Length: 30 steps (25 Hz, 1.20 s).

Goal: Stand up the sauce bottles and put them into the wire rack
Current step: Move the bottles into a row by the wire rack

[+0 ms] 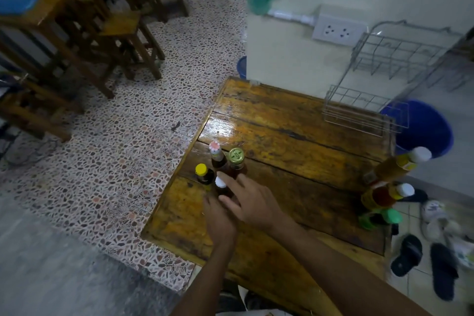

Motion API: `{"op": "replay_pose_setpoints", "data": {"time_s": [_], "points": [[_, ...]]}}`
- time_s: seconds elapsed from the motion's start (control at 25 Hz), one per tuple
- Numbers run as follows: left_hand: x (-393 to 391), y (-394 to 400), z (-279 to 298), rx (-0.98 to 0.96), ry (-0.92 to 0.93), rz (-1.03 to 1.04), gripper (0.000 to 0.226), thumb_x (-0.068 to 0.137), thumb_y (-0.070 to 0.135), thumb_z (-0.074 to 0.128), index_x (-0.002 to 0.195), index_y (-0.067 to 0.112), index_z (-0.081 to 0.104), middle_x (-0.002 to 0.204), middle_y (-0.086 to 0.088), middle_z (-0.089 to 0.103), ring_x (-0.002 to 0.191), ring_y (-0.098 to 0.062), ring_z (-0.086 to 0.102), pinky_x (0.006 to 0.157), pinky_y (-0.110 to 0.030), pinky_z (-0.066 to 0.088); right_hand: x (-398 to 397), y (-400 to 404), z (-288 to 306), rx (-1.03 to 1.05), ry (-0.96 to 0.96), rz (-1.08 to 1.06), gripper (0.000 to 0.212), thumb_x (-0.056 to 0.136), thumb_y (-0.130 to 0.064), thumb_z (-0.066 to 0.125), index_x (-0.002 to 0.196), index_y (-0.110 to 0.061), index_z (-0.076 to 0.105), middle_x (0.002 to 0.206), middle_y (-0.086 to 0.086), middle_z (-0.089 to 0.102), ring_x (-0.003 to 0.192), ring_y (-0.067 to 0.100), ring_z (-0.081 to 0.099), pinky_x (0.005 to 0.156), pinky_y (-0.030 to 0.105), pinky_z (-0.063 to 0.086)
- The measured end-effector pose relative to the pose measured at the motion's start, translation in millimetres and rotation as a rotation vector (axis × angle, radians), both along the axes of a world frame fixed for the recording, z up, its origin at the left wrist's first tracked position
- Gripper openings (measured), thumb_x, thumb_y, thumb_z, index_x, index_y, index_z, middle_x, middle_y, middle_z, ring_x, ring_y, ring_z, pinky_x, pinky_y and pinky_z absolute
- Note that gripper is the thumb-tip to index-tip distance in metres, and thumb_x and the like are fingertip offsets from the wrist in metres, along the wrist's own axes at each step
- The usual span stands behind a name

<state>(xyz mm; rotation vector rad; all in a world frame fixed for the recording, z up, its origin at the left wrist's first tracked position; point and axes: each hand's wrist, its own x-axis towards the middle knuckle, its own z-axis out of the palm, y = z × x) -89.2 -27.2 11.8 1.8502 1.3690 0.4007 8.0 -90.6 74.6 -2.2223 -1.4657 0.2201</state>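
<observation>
- Standing near the counter's (295,120) left edge: four sauce bottles, yellow-capped (204,174), pink-capped (217,155), gold-capped (236,161), white-capped (222,187).
- Standing at the right edge: three more (389,187), white and green caps.
- Wire rack (364,108): far right corner, no bottles in it.
- Right hand (252,202): grip loose, fingers spread around the white-capped bottle. Left hand (218,220): beside its base; grip cannot be told.
- Handling: likely heavy with liquid, possibly breakable, tall, tippy; hold the body below the neck.
- Labels: blurred, unreadable.
</observation>
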Motion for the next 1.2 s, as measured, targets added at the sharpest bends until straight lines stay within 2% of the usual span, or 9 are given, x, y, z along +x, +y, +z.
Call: {"op": "replay_pose_setpoints", "data": {"time_s": [0.16, 0.36, 0.52, 0.6, 0.68, 0.8, 0.88, 1.0, 1.2], "points": [[-11, -2, -9, 0.153, -0.011, -0.174, 0.023, 0.099, 0.030, 0.058, 0.116, 0.015, 0.060, 0.106, -0.006, 0.065, 0.077, -0.023, 0.059, 0.055, -0.032, 0.036, 2, -1, 2, 0.011, -0.067, -0.015, 0.035, 0.101, -0.050, 0.049, 0.123, -0.024, 0.052, 0.100, -0.001, 0.053, 0.083, 0.017, 0.051, 0.051, 0.028, 0.041], [-10, -13, -7, -0.051, -0.237, -0.435, 0.044, 0.083, 0.032, 0.083, 0.114, 0.031, 0.052, 0.104, 0.011, 0.063, 0.089, -0.006, 0.064, 0.064, -0.031, 0.054, 22, -37, 1, 0.047, -0.270, 0.045, 0.023, 0.101, -0.036, 0.048, 0.102, -0.015, 0.058, 0.084, 0.002, 0.058, 0.069, 0.019, 0.055, 0.042, 0.031, 0.044], [26, -27, -1, -0.315, -0.236, -0.718, 0.029, 0.084, 0.026, 0.081, 0.106, 0.029, 0.064, 0.097, 0.011, 0.071, 0.086, -0.011, 0.069, 0.071, -0.051, 0.058, 41, -77, 11, -0.057, -0.310, 0.000, 0.021, 0.101, -0.033, 0.045, 0.087, -0.019, 0.041, 0.062, -0.004, 0.043, 0.046, 0.017, 0.043, 0.034, 0.030, 0.028], [43, -37, 5, -0.314, -0.199, -0.797, 0.027, 0.086, 0.032, 0.078, 0.109, 0.035, 0.064, 0.099, 0.011, 0.072, 0.088, -0.012, 0.069, 0.073, -0.053, 0.058, 54, -94, 13, -0.193, -0.275, -0.135, 0.022, 0.103, -0.033, 0.037, 0.085, -0.020, 0.034, 0.059, -0.005, 0.038, 0.039, 0.017, 0.039, 0.032, 0.029, 0.027], [57, -52, 7, -0.172, -0.187, -0.834, 0.024, 0.087, 0.033, 0.077, 0.103, 0.029, 0.060, 0.096, 0.009, 0.067, 0.087, -0.017, 0.064, 0.070, -0.051, 0.054, 65, -109, 17, -0.405, -0.275, -0.272, 0.019, 0.104, -0.030, 0.039, 0.092, -0.016, 0.044, 0.071, 0.001, 0.053, 0.048, 0.020, 0.050, 0.039, 0.031, 0.037], [72, -72, 0, 0.134, -0.064, -0.915, 0.038, 0.079, 0.028, 0.086, 0.099, 0.022, 0.055, 0.095, 0.003, 0.061, 0.086, -0.025, 0.058, 0.066, -0.047, 0.049, 70, -125, 35, -0.648, -0.265, -0.361, 0.020, 0.099, -0.014, 0.054, 0.116, -0.004, 0.059, 0.101, 0.015, 0.063, 0.085, 0.035, 0.065, 0.056, 0.037, 0.042], [78, -77, 6, 0.026, -0.118, -0.945, 0.036, 0.081, 0.028, 0.085, 0.102, 0.026, 0.056, 0.098, 0.006, 0.064, 0.088, -0.022, 0.062, 0.068, -0.049, 0.053, 69, -132, 44, -0.594, -0.276, -0.340, 0.028, 0.102, -0.016, 0.049, 0.128, -0.006, 0.052, 0.103, 0.015, 0.062, 0.085, 0.035, 0.065, 0.054, 0.037, 0.039], [87, -68, 25, -0.305, -0.219, -1.035, 0.030, 0.092, 0.029, 0.077, 0.118, 0.036, 0.064, 0.109, 0.014, 0.072, 0.098, -0.010, 0.069, 0.078, -0.041, 0.060, 69, -146, 51, -0.347, -0.264, -0.298, 0.023, 0.106, -0.038, 0.036, 0.112, -0.019, 0.048, 0.083, 0.004, 0.061, 0.064, 0.026, 0.062, 0.044, 0.033, 0.035], [95, -64, 34, -0.243, -0.150, -1.077, 0.026, 0.086, 0.032, 0.081, 0.108, 0.031, 0.068, 0.098, 0.012, 0.073, 0.089, -0.006, 0.069, 0.074, -0.037, 0.059, 68, -152, 53, -0.368, -0.337, -0.368, 0.021, 0.089, -0.029, 0.073, 0.093, -0.017, 0.056, 0.063, 0.002, 0.058, 0.047, 0.024, 0.058, 0.035, 0.029, 0.039]]}}
